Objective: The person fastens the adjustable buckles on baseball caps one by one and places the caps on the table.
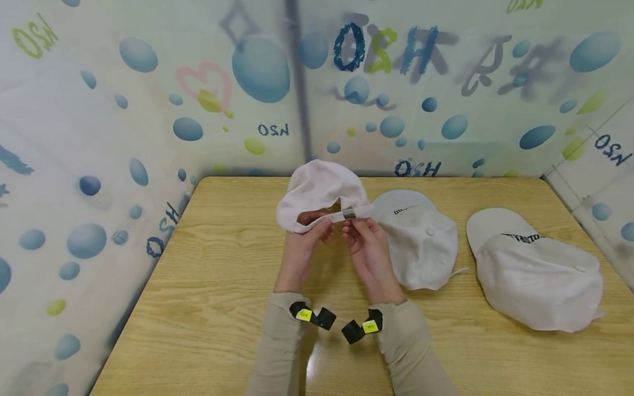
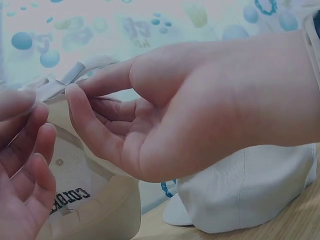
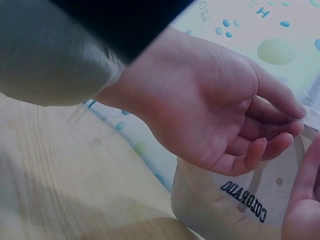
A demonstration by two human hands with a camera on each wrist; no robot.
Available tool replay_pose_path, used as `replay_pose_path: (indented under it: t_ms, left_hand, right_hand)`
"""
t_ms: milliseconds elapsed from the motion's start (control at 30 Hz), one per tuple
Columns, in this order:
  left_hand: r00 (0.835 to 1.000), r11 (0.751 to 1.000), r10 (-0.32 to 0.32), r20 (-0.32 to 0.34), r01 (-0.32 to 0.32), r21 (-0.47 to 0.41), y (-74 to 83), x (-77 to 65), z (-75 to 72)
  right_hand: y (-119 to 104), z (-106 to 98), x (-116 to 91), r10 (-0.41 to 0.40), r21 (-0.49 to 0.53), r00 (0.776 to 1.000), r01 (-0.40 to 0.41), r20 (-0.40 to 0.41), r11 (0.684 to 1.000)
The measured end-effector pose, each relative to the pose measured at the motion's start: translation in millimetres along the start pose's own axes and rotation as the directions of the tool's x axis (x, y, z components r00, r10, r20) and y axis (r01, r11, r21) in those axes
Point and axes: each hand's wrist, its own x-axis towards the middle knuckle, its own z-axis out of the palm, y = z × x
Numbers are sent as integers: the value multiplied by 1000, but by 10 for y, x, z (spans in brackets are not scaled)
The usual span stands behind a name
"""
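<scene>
A white baseball cap (image 1: 324,187) is held up above the far part of the table, its back opening and adjustable strap turned toward me. My left hand (image 1: 308,236) pinches the strap at the left of the opening, fingers partly behind the cap. With thumb and fingers, my right hand (image 1: 370,250) pinches the strap beside its metal buckle (image 1: 349,212). The strap's loose end sticks out to the right. Inside the cap, the right wrist view shows the reverse of the lettering COLORADO (image 3: 245,201). Folded fingers partly hide the strap in both wrist views.
Just right of my hands a second white cap (image 1: 421,247) lies on the wooden table (image 1: 198,308), brim away from me. Farther right lies a third white cap (image 1: 535,275) with dark lettering. A printed curtain-like wall (image 1: 346,121) stands behind the table.
</scene>
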Motion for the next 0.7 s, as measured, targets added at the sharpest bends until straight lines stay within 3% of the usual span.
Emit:
replay_pose_path:
  t_ms: [100,167,400,467,567,700]
  left_hand:
    - [1000,1000,20,-7,-20,4,-1,4,0]
    - [1000,1000,24,-3,-24,11,82,-12,37]
    - [1000,1000,9,-2,-9,-8,920,-231,473]
    - [1000,1000,-7,-11,6,-8,972,-236,501]
    - [1000,1000,-2,-9,2,-3,923,-225,477]
    - [1000,999,-5,-22,6,39,471,-124,246]
  right_hand:
    - [2,-3,1,1,-3,1000,-1,-2,1000]
    - [2,1,2,-2,-11,1000,2,-7,1000]
    - [5,8,4,-8,-59,1000,7,-11,998]
    - [8,6,5,-9,-69,1000,9,-6,998]
    - [10,3,4,-9,-74,1000,9,-2,997]
    - [18,-5,3,-6,-79,1000,6,-6,997]
